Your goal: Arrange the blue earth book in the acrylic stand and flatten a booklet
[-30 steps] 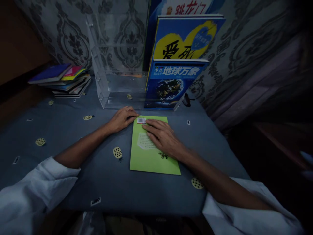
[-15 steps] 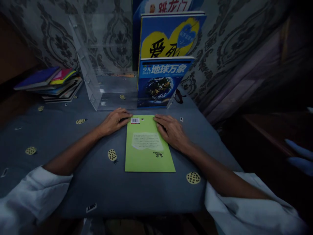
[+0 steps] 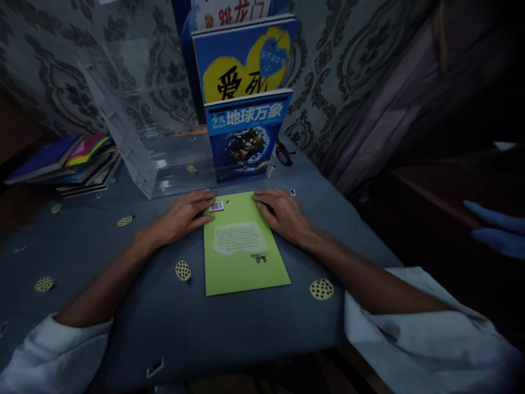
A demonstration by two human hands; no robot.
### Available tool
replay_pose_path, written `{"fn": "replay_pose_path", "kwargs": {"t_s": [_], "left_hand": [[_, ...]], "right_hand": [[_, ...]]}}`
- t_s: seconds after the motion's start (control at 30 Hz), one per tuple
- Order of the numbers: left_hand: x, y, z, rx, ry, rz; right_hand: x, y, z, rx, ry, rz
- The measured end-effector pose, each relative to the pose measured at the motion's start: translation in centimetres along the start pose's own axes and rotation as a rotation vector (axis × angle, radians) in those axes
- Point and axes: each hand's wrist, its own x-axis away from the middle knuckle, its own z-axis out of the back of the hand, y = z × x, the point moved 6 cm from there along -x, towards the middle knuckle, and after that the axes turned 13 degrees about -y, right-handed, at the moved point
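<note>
A light green book (image 3: 246,273) lies flat on the table, back cover up, its print upside down to me and its barcode at the far left corner. My left hand (image 3: 186,214) rests at the far left edge of the book, fingers stretched forward and thumb apart, fingertips touching its edge. Across from it, my right hand (image 3: 283,213) lies at the far right corner, fingers extended onto the cover's edge and thumb along the side. Neither hand is wrapped round the book.
Beyond the book stands a clear acrylic rack (image 3: 141,169), with a blue earth book (image 3: 246,145) and a blue-yellow book (image 3: 241,60) upright in its right side. Dark glasses (image 3: 284,154) lie beside it. Stacked books (image 3: 77,158) sit at left on the grey tablecloth (image 3: 229,328).
The view has turned a little to the right, so the rack and books shift left in it. My left hand has slid slightly nearer along the book's edge; the right hand stays at its corner.
</note>
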Motion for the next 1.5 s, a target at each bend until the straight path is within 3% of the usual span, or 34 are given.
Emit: {"fn": "replay_pose_path", "kwargs": {"t_s": [0.3,0.5,0.67,0.93,1.3,1.5], "left_hand": [[-3.4,2.4,-0.5,-0.059,0.003,-0.066],[-6.9,4.1,-0.6,-0.060,-0.064,-0.111],[-8.5,4.5,-1.2,-0.028,-0.071,-0.112],[-8.3,4.8,-1.2,0.018,-0.017,-0.136],[-7.9,5.4,-1.2,0.027,-0.053,-0.119],[-4.5,4.8,-1.4,0.013,-0.054,-0.107]], "right_hand": [[0.1,0.8,0.4,-0.128,0.061,-0.053],[0.2,1.7,0.1,-0.185,0.061,-0.089],[0.5,1.8,0.5,-0.219,0.071,-0.114],[1.1,0.5,1.1,-0.154,0.019,-0.109],[2.4,-0.7,0.8,-0.154,-0.023,0.003],[2.5,-0.9,0.9,-0.154,-0.033,-0.024]]}}
